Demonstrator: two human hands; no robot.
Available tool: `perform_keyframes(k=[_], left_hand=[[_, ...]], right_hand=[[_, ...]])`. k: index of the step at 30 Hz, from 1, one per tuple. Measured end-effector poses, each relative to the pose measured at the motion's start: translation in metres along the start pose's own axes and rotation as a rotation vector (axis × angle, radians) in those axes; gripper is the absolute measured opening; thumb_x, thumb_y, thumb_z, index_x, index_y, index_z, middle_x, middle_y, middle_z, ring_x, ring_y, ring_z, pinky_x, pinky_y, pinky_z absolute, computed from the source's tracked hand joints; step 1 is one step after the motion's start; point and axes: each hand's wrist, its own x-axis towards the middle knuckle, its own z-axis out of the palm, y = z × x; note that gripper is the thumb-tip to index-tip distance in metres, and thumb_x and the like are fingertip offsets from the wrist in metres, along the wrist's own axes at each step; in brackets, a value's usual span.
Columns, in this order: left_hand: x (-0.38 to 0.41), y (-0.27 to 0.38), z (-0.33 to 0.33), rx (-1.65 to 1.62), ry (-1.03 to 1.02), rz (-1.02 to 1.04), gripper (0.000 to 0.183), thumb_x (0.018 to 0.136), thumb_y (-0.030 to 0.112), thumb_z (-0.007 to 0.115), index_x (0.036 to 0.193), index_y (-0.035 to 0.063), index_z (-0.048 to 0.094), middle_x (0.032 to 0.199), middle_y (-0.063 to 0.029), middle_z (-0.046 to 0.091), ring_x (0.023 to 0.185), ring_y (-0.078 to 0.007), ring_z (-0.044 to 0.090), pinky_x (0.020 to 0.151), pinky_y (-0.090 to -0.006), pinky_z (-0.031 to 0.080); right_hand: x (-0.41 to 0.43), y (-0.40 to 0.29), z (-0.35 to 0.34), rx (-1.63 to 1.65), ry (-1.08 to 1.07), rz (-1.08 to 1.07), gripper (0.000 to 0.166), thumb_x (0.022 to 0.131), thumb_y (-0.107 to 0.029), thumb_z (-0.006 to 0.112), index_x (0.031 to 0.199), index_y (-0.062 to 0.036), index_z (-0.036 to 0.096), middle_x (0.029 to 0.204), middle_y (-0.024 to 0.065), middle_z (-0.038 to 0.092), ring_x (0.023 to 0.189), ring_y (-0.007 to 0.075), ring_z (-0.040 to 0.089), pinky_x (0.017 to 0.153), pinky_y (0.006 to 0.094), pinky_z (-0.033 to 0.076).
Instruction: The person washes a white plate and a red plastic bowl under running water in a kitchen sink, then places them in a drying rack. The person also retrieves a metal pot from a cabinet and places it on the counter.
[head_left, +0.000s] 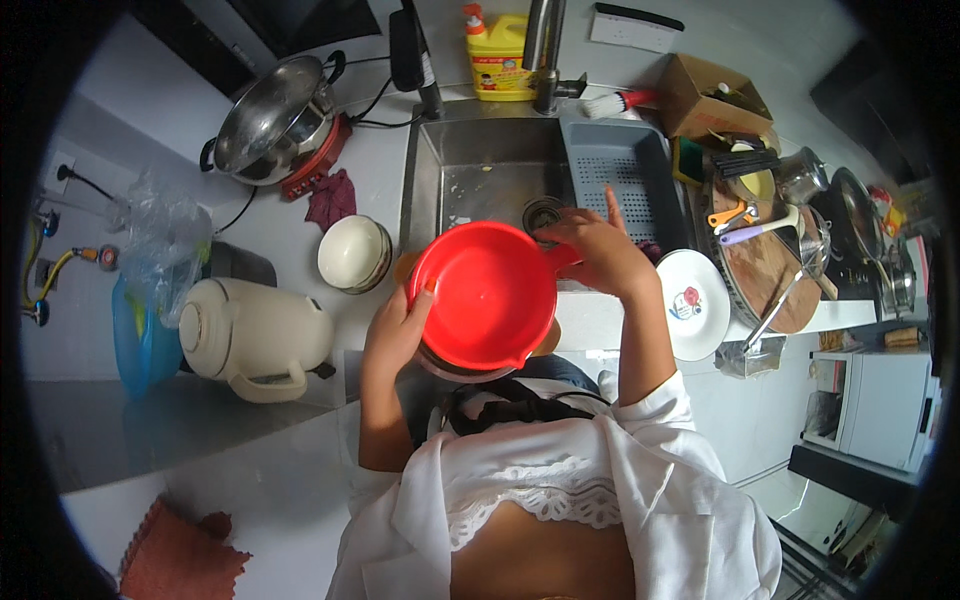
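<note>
A red plastic dipper (487, 292) with a short side handle and a pouring lip is held over the front edge of the steel sink (487, 176). My left hand (397, 326) grips its left rim, thumb on the inside wall. At the right, my right hand (604, 247) is around the handle, with one finger sticking up; its underside is hidden. The dipper looks empty. Beneath it shows the rim of another round vessel (465, 373), mostly covered. The sink drain (543, 215) lies just behind the dipper.
A grey perforated basket (619, 169) sits in the sink's right side. Stacked bowls (351, 253) and a beige jug (259, 330) stand left. A white plate (694, 304) and a round chopping board (780, 296) with utensils lie right. The faucet (547, 82) rises behind.
</note>
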Motion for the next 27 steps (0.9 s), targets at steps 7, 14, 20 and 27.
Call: perform_keyframes(k=[7, 14, 20, 27], left_hand=[[0.001, -0.004, 0.005, 0.111, 0.093, -0.057, 0.051, 0.089, 0.043, 0.034, 0.115, 0.0016, 0.048, 0.104, -0.0231, 0.057, 0.100, -0.0389, 0.051, 0.084, -0.0404, 0.039], [-0.009, 0.011, 0.011, -0.056, 0.168, -0.128, 0.050, 0.090, 0.044, 0.034, 0.111, 0.0028, 0.052, 0.101, -0.0220, 0.058, 0.097, -0.0374, 0.054, 0.081, -0.0397, 0.040], [-0.013, 0.008, 0.016, -0.139, 0.296, -0.106, 0.050, 0.090, 0.045, 0.034, 0.111, 0.0030, 0.052, 0.101, -0.0189, 0.059, 0.096, -0.0317, 0.055, 0.082, -0.0371, 0.040], [-0.039, 0.045, 0.012, -0.002, 0.439, -0.283, 0.044, 0.090, 0.041, 0.038, 0.109, 0.0034, 0.051, 0.087, -0.0111, 0.057, 0.076, -0.0217, 0.054, 0.071, -0.0330, 0.042]], right_hand=[[-0.011, -0.010, 0.005, 0.075, 0.096, -0.027, 0.052, 0.065, -0.008, 0.069, 0.114, -0.0165, 0.056, 0.120, 0.0065, 0.052, 0.120, 0.0231, 0.040, 0.107, 0.0490, 0.002], [-0.029, -0.022, -0.024, 0.399, 0.419, -0.250, 0.035, 0.064, 0.005, 0.060, 0.098, -0.0034, 0.058, 0.107, 0.0110, 0.055, 0.104, 0.0301, 0.050, 0.087, 0.0392, 0.040], [-0.051, -0.011, -0.023, 0.492, 0.382, -0.290, 0.027, 0.066, 0.003, 0.061, 0.092, -0.0026, 0.061, 0.099, 0.0116, 0.058, 0.097, 0.0294, 0.053, 0.081, 0.0370, 0.043], [-0.066, 0.007, -0.019, 0.458, 0.358, -0.345, 0.023, 0.069, -0.001, 0.063, 0.092, -0.0046, 0.062, 0.096, 0.0098, 0.059, 0.091, 0.0278, 0.055, 0.077, 0.0361, 0.043]])
